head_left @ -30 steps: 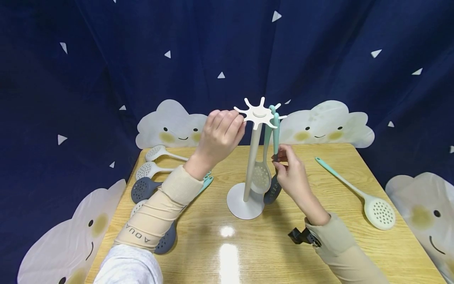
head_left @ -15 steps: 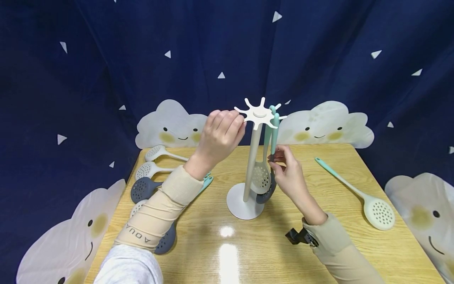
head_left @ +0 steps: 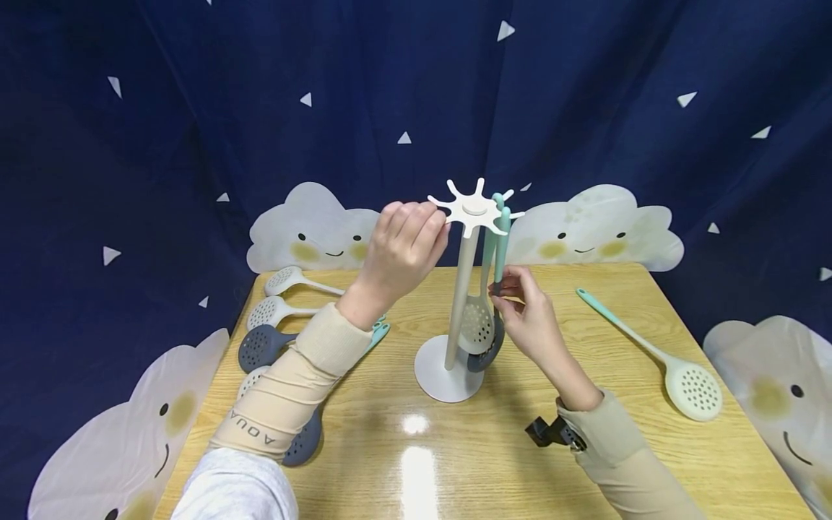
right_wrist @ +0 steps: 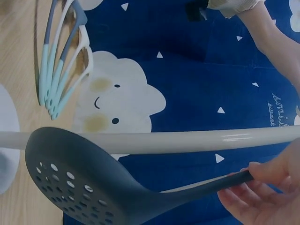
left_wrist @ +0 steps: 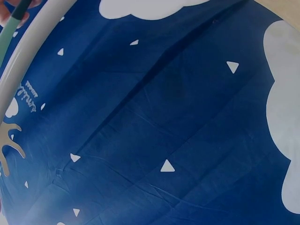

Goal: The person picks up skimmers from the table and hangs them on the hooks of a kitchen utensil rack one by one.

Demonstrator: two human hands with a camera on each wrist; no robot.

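Note:
A white utensil rack (head_left: 459, 303) with a hooked top and round base stands mid-table. My left hand (head_left: 404, 242) grips a hook on the left side of its top, fingers curled. A dark grey slotted skimmer (head_left: 490, 352) with a mint handle hangs upright on the rack's right side, its handle end at a hook. Thumb and fingers of my right hand (head_left: 531, 310) pinch its dark neck, and the right wrist view shows its perforated head (right_wrist: 84, 178) close up. Beside it hangs a pale skimmer (head_left: 477, 325), partly behind the dark one.
Another pale skimmer (head_left: 694, 390) with a mint handle lies at the table's right. Several white and dark grey skimmers lie at the left, partly under my left arm, including a dark one (head_left: 261, 348). A dark blue curtain (head_left: 403, 87) hangs behind the wooden table (head_left: 383, 433).
The dark skimmer's head has swung left toward the pole, and my right hand has shifted slightly left with it. My left hand has stayed on the rack top.

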